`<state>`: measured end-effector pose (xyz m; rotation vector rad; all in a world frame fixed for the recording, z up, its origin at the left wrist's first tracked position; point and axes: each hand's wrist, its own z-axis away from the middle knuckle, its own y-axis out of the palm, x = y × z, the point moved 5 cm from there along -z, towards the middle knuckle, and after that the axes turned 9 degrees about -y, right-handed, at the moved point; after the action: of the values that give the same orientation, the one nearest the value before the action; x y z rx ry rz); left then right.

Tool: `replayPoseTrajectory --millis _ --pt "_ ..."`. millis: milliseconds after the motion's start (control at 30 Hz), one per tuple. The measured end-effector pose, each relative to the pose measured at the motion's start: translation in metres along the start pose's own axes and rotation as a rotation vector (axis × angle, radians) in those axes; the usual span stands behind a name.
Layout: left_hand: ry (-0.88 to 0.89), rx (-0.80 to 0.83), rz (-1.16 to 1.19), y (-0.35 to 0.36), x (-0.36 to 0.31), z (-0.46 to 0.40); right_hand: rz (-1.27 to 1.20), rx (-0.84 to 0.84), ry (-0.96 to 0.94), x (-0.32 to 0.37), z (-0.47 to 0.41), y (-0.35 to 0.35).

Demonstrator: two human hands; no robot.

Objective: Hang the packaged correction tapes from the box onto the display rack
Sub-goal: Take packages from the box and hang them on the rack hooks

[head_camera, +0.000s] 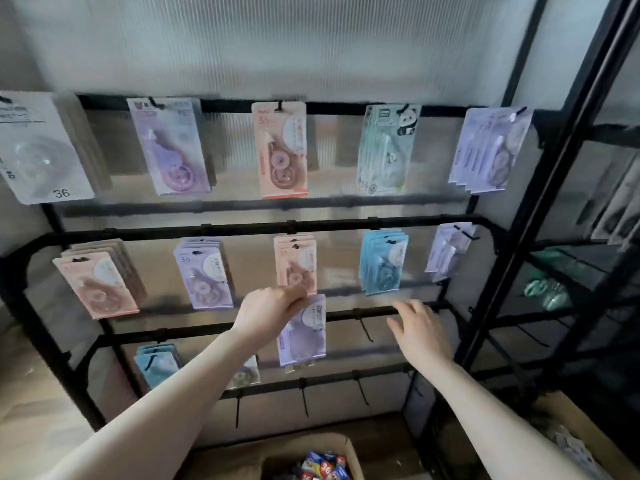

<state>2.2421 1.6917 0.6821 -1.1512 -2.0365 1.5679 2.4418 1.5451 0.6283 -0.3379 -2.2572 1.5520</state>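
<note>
My left hand (268,311) pinches the top of a purple packaged correction tape (303,332), which hangs in front of the third rail of the black display rack (242,227). My right hand (417,329) is open, its fingers spread just below an empty black hook (366,330) on that rail. The cardboard box (341,445) sits at the bottom of the view with colourful packs (323,465) inside. Packaged tapes in purple, pink, blue and green hang in stacks on the upper rails.
A blue stack (156,365) hangs low on the left. Bare hooks (304,401) stick out of the lowest rail. A second black shelf unit (561,289) with green items stands at the right. Another cardboard box (571,431) lies at the lower right.
</note>
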Motion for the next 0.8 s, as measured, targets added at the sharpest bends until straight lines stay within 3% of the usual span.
replayPoseTrajectory --millis 300,800 --pt "0.024 0.012 0.08 0.009 -0.115 -0.042 0.065 0.0 0.016 -0.103 0.002 -0.032" --pt "0.137 0.054 0.174 0.053 -0.183 -0.143 0.16 0.019 0.072 -0.172 -0.034 -0.023"
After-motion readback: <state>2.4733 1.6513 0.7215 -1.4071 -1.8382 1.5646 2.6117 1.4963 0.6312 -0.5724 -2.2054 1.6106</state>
